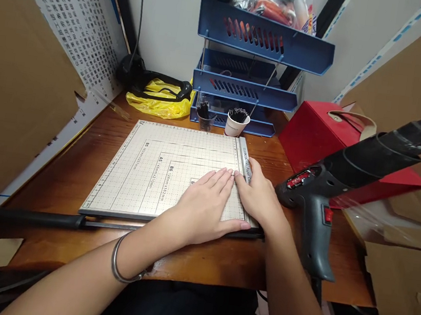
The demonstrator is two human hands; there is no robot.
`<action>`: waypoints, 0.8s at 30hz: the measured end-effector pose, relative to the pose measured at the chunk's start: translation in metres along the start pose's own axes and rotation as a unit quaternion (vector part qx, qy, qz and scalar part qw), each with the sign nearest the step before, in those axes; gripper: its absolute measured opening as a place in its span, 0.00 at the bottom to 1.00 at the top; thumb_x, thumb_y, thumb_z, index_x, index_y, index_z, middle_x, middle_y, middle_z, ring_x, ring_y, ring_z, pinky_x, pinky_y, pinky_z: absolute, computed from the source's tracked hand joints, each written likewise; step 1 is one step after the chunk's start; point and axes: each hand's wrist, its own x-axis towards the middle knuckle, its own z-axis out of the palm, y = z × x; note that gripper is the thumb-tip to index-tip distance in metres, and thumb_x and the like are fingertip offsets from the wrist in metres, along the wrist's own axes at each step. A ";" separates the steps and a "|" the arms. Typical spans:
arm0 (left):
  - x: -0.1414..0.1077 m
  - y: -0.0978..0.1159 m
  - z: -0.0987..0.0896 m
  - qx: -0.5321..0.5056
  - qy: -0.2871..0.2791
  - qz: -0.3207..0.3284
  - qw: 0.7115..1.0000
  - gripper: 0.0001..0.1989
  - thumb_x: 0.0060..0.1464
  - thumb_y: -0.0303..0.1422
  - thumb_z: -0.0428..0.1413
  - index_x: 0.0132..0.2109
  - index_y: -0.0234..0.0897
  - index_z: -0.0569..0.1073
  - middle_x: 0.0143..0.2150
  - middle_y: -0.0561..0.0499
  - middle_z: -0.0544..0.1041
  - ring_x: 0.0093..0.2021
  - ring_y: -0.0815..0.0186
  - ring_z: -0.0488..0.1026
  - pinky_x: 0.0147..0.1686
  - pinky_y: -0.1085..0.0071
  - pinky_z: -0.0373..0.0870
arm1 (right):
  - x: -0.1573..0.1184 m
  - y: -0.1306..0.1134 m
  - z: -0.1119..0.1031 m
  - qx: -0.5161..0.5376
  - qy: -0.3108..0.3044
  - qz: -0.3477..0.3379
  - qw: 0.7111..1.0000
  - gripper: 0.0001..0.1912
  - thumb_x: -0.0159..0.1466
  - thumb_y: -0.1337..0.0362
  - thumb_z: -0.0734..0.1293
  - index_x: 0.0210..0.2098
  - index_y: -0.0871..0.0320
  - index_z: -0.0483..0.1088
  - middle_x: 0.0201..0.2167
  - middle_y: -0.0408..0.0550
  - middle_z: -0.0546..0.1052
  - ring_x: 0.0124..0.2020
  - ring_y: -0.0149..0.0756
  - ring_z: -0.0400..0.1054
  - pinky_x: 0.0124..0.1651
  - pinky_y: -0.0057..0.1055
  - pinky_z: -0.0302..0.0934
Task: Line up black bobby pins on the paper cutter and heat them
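Note:
A paper cutter [130, 178] with a cream, grid-printed board lies on the wooden desk. Its black-handled blade arm [35, 217] is lowered along the near edge. My left hand [207, 201] lies flat on the board's right part, fingers stretched together, thumb pointing right towards the corner. My right hand [260, 192] grips the metal rail [244, 157] on the right side, its thumb on the board by my left fingertips and its other fingers over the outer edge, partly hidden. A tiny dark thing shows between the thumb and left fingertips, too small to name.
Two cups, one clear [205, 120] and one white [237, 125], hold thin black strands behind the board. A blue tiered tray [243, 87] stands behind them. On the right are a heat gun [317, 213] and a red box [319, 123]; back left, a yellow plastic bag [155, 106].

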 end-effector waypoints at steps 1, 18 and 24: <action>0.000 0.000 0.000 0.000 0.000 0.000 1.000 0.55 0.64 0.66 0.39 0.76 0.20 0.47 0.79 0.34 0.46 0.79 0.52 0.43 0.78 0.55 0.40 | 0.000 0.000 0.001 -0.009 0.000 0.000 1.000 0.32 0.73 0.53 0.56 0.72 0.57 0.55 0.58 0.66 0.77 0.57 0.67 0.74 0.57 0.58 0.64; 0.002 -0.001 0.002 0.018 0.014 0.006 1.000 0.54 0.65 0.65 0.40 0.75 0.18 0.51 0.78 0.32 0.49 0.79 0.50 0.45 0.77 0.56 0.40 | 0.006 0.006 0.000 0.019 0.018 -0.012 1.000 0.35 0.72 0.55 0.58 0.75 0.61 0.52 0.62 0.67 0.75 0.63 0.65 0.70 0.63 0.58 0.61; 0.000 -0.001 0.002 0.017 0.016 0.006 1.000 0.54 0.64 0.65 0.40 0.75 0.18 0.53 0.78 0.31 0.49 0.79 0.49 0.45 0.77 0.55 0.41 | 0.022 0.020 -0.001 0.145 -0.002 -0.027 0.989 0.30 0.67 0.59 0.64 0.66 0.62 0.65 0.61 0.58 0.77 0.62 0.49 0.72 0.65 0.44 0.62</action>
